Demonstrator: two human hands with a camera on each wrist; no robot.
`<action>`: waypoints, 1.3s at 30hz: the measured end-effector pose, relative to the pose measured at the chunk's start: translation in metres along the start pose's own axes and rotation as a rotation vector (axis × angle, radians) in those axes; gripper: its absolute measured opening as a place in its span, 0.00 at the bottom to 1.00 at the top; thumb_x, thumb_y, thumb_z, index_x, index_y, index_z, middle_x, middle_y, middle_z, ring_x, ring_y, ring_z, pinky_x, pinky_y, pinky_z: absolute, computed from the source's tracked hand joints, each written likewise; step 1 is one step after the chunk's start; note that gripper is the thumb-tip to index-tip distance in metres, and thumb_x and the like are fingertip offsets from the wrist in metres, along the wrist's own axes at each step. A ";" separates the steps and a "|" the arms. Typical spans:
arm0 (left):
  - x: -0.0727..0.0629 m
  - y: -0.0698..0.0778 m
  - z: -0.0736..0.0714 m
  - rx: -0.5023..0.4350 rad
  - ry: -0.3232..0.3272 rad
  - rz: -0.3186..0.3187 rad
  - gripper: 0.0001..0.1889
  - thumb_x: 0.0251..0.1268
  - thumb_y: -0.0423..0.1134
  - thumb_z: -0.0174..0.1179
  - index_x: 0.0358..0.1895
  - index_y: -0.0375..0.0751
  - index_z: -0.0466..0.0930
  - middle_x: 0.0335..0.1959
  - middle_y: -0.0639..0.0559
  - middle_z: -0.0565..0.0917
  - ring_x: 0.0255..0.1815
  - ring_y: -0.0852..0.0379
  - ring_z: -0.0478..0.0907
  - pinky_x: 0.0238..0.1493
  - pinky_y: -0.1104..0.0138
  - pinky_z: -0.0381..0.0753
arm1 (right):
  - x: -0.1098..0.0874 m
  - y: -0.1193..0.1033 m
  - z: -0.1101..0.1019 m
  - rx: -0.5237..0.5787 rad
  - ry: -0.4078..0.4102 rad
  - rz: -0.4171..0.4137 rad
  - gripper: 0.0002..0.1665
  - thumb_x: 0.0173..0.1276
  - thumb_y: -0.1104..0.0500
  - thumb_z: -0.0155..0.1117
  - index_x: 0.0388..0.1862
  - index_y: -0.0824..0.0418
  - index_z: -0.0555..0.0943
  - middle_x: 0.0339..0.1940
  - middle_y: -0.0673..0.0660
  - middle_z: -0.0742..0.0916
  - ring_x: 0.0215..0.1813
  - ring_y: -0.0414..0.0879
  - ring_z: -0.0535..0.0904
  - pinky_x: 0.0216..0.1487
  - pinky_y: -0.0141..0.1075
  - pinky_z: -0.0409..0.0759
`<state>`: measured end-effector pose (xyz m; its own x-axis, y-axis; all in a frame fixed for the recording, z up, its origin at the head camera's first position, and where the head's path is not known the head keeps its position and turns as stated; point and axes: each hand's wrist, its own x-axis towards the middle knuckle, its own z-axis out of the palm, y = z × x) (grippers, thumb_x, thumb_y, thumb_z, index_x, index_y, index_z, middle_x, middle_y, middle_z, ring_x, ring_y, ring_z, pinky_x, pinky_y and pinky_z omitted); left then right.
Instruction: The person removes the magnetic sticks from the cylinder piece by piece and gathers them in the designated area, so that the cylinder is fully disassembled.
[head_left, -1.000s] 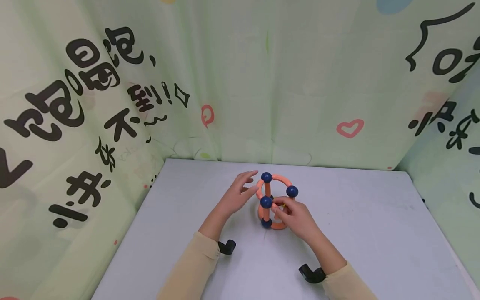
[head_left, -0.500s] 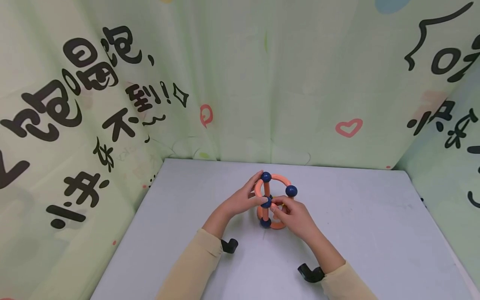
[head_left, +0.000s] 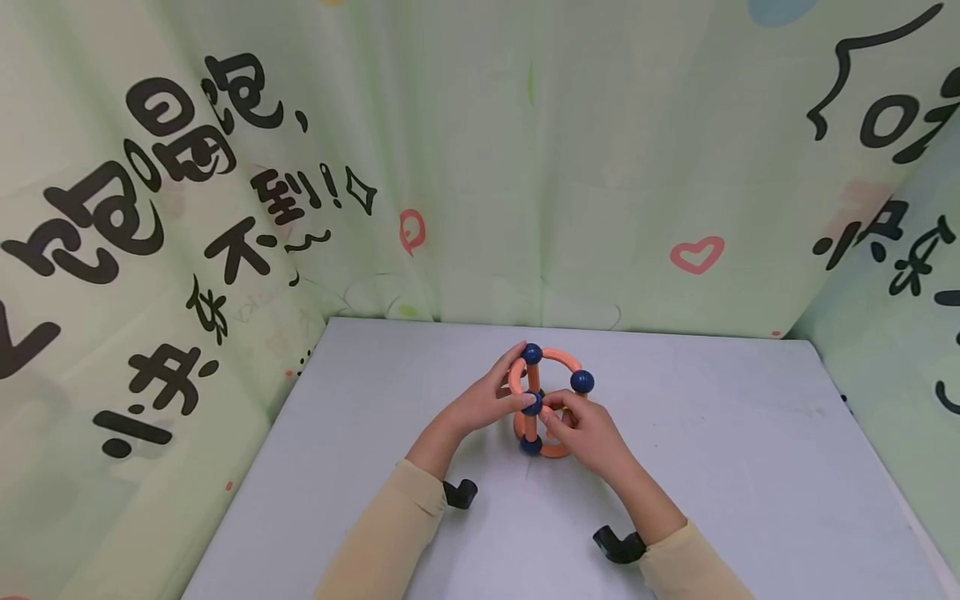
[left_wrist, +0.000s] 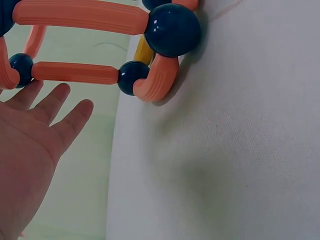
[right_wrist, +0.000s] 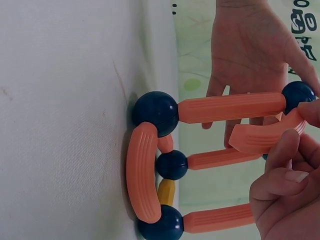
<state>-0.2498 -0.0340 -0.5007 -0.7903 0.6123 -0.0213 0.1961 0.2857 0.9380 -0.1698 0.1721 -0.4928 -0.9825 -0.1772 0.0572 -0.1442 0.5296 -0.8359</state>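
Observation:
A building-toy frame of orange rods [left_wrist: 80,15] and dark blue balls [head_left: 582,382] stands on the table [head_left: 720,467]. Straight rods rise from a ring of curved ones, and a yellow piece [right_wrist: 166,191] sits low in it. My left hand [head_left: 480,403] holds the frame's left side, thumb on the near upper ball, index finger up by the far top ball. Its other fingers stretch out behind the rods in the right wrist view. My right hand [head_left: 591,429] pinches a curved orange rod [right_wrist: 260,138] by that near ball; the rod's other end sticks out free.
A pale green curtain [head_left: 480,167] with black lettering and a red heart hangs behind the table and down both sides. Black camera mounts [head_left: 619,546] project from both wrists, close over the tabletop.
My left hand has come in from the left, its thumb landing on the near upper ball and its fingers by the far one. My right hand has kept its place with the curved rod.

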 end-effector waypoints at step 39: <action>-0.018 -0.006 0.004 0.076 0.082 0.090 0.22 0.62 0.54 0.67 0.58 0.54 0.82 0.80 0.66 0.50 0.72 0.51 0.68 0.70 0.50 0.70 | 0.001 0.001 0.001 -0.019 0.020 -0.038 0.12 0.71 0.48 0.64 0.49 0.49 0.82 0.29 0.53 0.78 0.27 0.46 0.70 0.22 0.31 0.69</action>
<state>-0.2339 -0.0439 -0.5072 -0.8118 0.5765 0.0929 0.3094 0.2897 0.9057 -0.1707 0.1715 -0.4938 -0.9785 -0.1805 0.0995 -0.1830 0.5387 -0.8224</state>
